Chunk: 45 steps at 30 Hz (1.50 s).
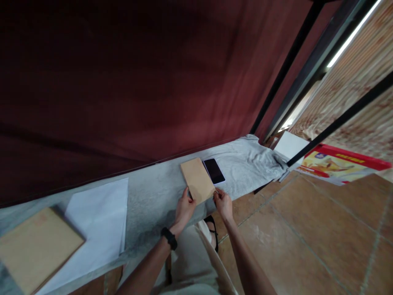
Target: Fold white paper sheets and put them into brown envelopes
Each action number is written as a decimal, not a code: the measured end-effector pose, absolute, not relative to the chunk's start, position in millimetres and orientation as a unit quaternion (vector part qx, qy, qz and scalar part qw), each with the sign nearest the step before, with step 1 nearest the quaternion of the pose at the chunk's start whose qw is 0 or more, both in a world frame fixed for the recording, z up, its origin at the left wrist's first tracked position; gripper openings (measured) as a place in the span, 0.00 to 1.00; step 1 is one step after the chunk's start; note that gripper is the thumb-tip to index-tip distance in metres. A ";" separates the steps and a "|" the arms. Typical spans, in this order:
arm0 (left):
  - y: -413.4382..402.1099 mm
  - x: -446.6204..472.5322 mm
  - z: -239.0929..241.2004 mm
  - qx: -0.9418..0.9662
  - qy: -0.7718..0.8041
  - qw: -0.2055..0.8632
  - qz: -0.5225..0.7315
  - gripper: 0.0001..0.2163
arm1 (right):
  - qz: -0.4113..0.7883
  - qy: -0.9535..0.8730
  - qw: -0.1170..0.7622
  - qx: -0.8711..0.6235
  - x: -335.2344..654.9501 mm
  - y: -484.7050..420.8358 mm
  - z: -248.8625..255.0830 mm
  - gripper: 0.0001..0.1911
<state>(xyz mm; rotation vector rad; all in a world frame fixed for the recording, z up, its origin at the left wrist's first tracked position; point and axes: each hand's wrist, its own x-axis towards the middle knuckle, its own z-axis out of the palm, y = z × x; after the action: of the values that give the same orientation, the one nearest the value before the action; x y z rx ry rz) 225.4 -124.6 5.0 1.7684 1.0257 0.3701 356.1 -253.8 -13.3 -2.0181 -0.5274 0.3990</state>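
Observation:
A flat tan kraft-paper rectangle (pixel 198 180) lies tilted in front of me on the grey cloth; whether it is an envelope or a booklet I cannot tell. My left hand (pixel 186 207) grips its near left edge, thumb on top and fingers partly under it. At its near right corner, my right hand (pixel 223 203) is closed in a pinch. A smartphone (pixel 214 171) with a dark screen lies just beyond the paper's right edge, close beside it. My left wrist wears a black watch (pixel 169 238).
Grey cloth (pixel 147 196) covers the narrow bench. White sheets (pixel 104 221) and a larger stack of tan paper (pixel 39 248) lie at left. A dark red curtain (pixel 138 82) rises behind. Black poles (pixel 285 65), a red-and-yellow box (pixel 340 164) and tiled floor (pixel 307 233) are at right.

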 end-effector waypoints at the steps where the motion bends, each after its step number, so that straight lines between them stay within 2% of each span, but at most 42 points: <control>1: -126.3 225.0 4.1 0.732 0.422 0.512 0.156 0.36 | 0.164 -0.220 0.490 -0.827 356.5 -254.1 -12.6 0.22; 12: -127.1 226.4 -2.4 0.756 0.420 0.485 0.130 0.35 | 0.165 -0.235 0.492 -0.822 359.0 -254.9 -14.0 0.24; 15: -125.4 222.7 -2.2 0.773 0.413 0.460 0.144 0.30 | 0.160 -0.232 0.488 -0.826 358.0 -254.6 -14.8 0.24; 18: -118.1 224.3 2.8 0.812 0.384 0.386 0.211 0.22 | 0.158 -0.228 0.484 -0.830 358.0 -254.3 -16.7 0.24; 21: -103.2 239.5 10.2 0.871 0.315 0.282 0.251 0.23 | 0.161 -0.227 0.476 -0.835 358.4 -254.1 -18.1 0.24; 25: -79.1 276.5 12.9 0.933 0.243 0.173 0.200 0.25 | 0.152 -0.220 0.473 -0.840 357.6 -253.8 -18.0 0.23; 29: -64.3 309.3 5.5 0.958 0.222 0.118 0.136 0.26 | 0.135 -0.217 0.471 -0.845 355.9 -253.5 -18.1 0.22; 45: -59.1 320.4 -19.8 0.967 0.211 0.083 0.119 0.26 | 0.134 -0.230 0.419 -0.868 355.2 -253.3 -26.0 0.23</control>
<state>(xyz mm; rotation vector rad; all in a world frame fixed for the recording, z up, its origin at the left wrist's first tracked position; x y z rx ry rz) 320.4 -59.1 -19.8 2.8854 0.6308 0.3560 355.2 -253.3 -26.0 -2.1759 -0.5770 0.3355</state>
